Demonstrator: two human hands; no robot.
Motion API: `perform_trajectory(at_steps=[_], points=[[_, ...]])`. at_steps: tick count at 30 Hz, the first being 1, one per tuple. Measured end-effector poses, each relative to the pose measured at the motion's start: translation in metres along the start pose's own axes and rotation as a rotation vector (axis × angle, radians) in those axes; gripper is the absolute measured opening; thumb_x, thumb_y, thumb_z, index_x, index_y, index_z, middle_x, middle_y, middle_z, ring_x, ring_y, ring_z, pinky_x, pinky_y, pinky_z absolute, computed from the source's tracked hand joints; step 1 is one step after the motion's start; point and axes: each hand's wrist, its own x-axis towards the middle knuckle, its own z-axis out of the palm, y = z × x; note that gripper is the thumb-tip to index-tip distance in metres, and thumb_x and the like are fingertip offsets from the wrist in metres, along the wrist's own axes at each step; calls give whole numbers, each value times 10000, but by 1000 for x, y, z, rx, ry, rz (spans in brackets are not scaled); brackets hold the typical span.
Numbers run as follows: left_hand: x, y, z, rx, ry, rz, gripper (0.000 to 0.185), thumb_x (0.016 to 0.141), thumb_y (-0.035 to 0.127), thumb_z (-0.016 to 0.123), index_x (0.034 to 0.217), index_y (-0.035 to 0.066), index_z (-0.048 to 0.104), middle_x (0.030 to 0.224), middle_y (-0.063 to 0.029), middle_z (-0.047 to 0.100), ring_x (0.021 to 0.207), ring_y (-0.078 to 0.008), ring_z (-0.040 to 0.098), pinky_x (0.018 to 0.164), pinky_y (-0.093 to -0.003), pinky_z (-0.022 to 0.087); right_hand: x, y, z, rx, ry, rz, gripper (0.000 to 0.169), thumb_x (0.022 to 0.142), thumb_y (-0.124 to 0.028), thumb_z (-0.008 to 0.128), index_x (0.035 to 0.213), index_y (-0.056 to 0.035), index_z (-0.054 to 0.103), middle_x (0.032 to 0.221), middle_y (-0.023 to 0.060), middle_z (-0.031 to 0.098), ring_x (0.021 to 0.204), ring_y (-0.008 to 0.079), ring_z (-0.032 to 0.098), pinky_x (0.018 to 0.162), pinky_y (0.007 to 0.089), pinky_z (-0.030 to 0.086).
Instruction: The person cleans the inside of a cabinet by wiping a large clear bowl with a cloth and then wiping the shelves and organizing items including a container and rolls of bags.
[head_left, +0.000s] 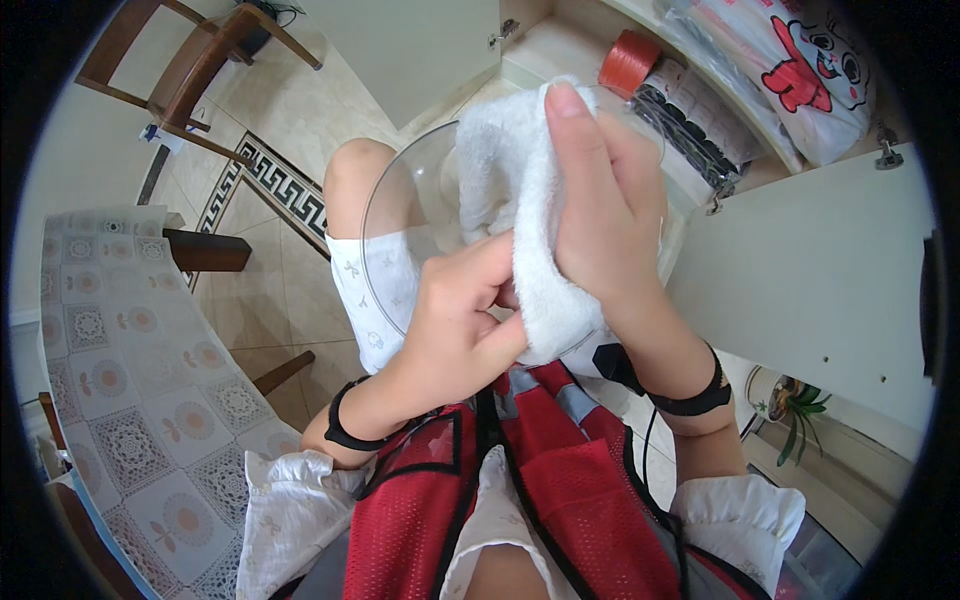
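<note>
A white terry cloth (499, 157) drapes over the edge of a clear, round, shallow vessel or lid (420, 187); which of the two I cannot tell. My right hand (619, 202) presses the cloth around the far right part of the rim, its thumb on top and pointing away from me. Nearer to me, my left hand (469, 315) grips the hanging end of the cloth, with its fingertips partly hidden behind the fabric. The clear piece is held above my lap, and my bare knee shows through its left side.
Ahead to the right, an open cabinet (559, 49) holds a red roll of twine (630, 60), black rolls (682, 124) and a printed plastic bag (810, 90). Its door (817, 292) swings out at right. A cloth-covered table (150, 360), wooden chair (202, 67) and potted plant (795, 405) stand around.
</note>
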Motion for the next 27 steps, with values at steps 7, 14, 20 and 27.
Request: perform_trajectory(at_steps=[7, 14, 20, 27], points=[[5, -6, -9, -51, -96, -15, 251, 784, -4, 582, 1032, -41, 590, 802, -67, 632, 691, -85, 561, 634, -238, 461, 3, -1, -5, 238, -20, 232, 470, 963, -293, 478, 605, 10, 505, 487, -14, 438, 490, 59, 410, 441, 266, 322], [-18, -14, -52, -674, 45, -90, 474, 841, 27, 623, 1287, 9, 461, 1228, -93, 556, 1120, -175, 537, 952, -326, 430, 3, -15, -62, -146, -425, 219, 403, 967, -296, 432, 844, 26, 640, 834, 119, 672, 706, 139, 637, 623, 246, 493], [-37, -26, -64, -1028, 78, -343, 563, 856, 14, 599, 1365, 33, 361, 1347, -119, 448, 1215, -249, 470, 994, -381, 412, -6, 4, -85, -49, -109, 191, 354, 964, -258, 449, 818, 13, 624, 729, 57, 636, 605, 80, 559, 553, 213, 421], [-34, -19, -20, -702, -284, -431, 620, 875, 125, 563, 1417, 14, 282, 1459, -144, 297, 1339, -269, 310, 1080, -374, 285, -35, 18, -101, -346, -84, 224, 255, 954, -181, 465, 882, -7, 637, 617, -32, 505, 558, 31, 434, 513, 185, 336]])
